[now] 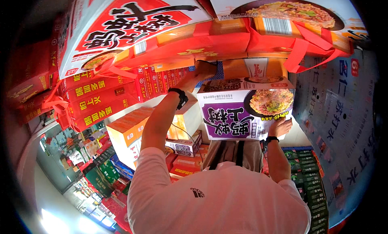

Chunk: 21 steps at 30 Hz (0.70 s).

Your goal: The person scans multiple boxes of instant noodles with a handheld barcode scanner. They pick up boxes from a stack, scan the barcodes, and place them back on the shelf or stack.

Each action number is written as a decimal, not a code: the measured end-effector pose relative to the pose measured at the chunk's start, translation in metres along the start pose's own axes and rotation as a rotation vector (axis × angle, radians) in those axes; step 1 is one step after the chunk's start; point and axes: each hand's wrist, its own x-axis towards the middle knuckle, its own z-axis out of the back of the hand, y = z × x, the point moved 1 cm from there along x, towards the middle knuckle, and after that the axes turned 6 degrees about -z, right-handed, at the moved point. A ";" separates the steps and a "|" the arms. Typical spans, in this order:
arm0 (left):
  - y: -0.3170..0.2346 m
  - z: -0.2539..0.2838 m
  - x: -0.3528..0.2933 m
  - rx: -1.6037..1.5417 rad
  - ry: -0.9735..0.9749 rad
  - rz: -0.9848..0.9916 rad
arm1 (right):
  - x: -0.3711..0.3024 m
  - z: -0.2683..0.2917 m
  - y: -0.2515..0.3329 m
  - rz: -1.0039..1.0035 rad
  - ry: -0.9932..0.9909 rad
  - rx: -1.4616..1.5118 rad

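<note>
White shirt [218,205] nearest; purple carton [229,112] before trousers [252,153], right hand [280,128] clasping its edge; left hand [205,70] near orange carton [237,68] (can't tell its grip); seemingly a steadying step, next calling for two-handed support.

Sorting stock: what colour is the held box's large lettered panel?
The panel is purple; see the head view.

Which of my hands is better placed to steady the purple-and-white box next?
Probably your right hand: it is against the box's lower right corner in the picture. Your left hand reaches past the upper left of the purple-and-white box, toward the blue patterned surface.
</note>
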 end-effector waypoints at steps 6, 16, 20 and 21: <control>-0.049 -0.029 0.006 0.719 0.398 0.280 | 0.001 -0.001 0.011 -0.054 0.007 0.032; -0.035 -0.113 0.057 0.884 0.514 -0.307 | -0.002 0.005 0.015 -0.125 0.034 0.030; -0.162 -0.187 0.086 0.823 0.789 -0.203 | -0.004 0.004 0.016 -0.154 0.027 0.057; -0.146 -0.214 0.104 0.571 0.752 -0.197 | -0.003 0.005 0.015 -0.146 0.048 0.052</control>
